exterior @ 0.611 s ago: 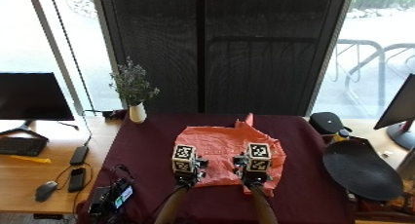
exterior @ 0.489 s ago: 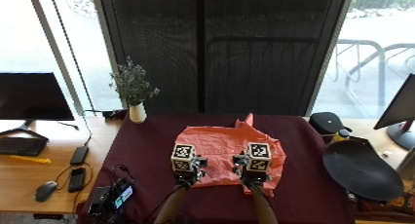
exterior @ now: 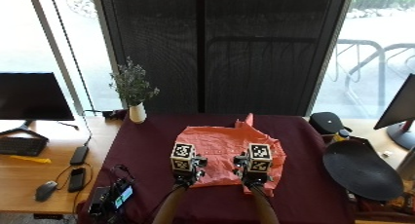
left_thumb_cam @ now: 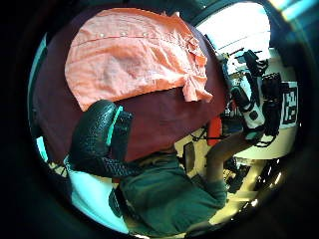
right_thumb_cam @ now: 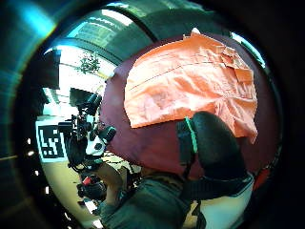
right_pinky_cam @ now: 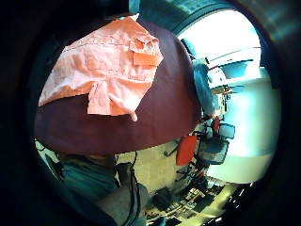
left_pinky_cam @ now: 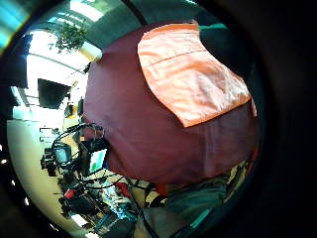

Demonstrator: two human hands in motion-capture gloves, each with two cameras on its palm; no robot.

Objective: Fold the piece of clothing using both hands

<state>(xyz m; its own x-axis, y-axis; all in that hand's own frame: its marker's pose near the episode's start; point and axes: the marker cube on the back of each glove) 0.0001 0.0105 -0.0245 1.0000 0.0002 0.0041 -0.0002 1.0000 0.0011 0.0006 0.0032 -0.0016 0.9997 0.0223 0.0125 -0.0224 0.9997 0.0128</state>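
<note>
An orange shirt (exterior: 227,146) lies spread and rumpled on the dark red tablecloth (exterior: 146,151), with a sleeve or collar point sticking up at its far edge. My left hand (exterior: 185,169) and right hand (exterior: 255,171) hover side by side over the shirt's near edge, holding nothing. The palm views look down on the shirt (left_pinky_cam: 193,74) (left_thumb_cam: 134,55) (right_pinky_cam: 106,70) (right_thumb_cam: 190,86) from a little way above. A gloved thumb (left_thumb_cam: 97,139) shows in the left thumb side view and another (right_thumb_cam: 214,148) in the right one; neither touches the cloth.
A white vase with a plant (exterior: 136,109) stands at the table's far left corner. A black round dish (exterior: 362,170) and a dark bag (exterior: 327,121) lie to the right. A small device with a screen (exterior: 113,197) sits at the front left corner.
</note>
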